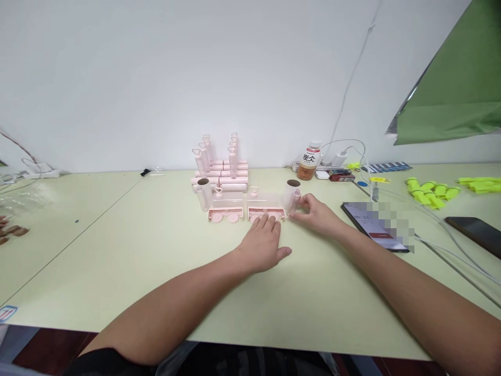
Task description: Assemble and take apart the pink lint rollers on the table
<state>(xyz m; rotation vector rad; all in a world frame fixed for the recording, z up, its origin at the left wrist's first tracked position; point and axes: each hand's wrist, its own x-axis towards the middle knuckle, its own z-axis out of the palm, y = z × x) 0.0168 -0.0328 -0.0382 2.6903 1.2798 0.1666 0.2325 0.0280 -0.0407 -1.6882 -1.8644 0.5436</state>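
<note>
My left hand [263,244] lies palm down with its fingers stretched out, fingertips on the front of a pink tray with round discs [253,215]. A matching pink tray [226,215] sits just left of it. My right hand [315,215] pinches a small clear pinkish tube [295,199] between thumb and fingers. Behind that tube stands an upright roll with a brown open core [293,184]; a similar roll [203,183] stands at the left, with another clear tube [202,198] before it. Two tubes with heart-shaped loops lie partly hidden behind the trays.
Pink cylinders [234,187] are stacked behind, with several upright heart-topped tubes [233,162]. A drink bottle [308,163] stands near the wall. A phone [373,227], white cables and several yellow-green pieces [432,193] lie to the right; brown pieces [18,230] lie far left.
</note>
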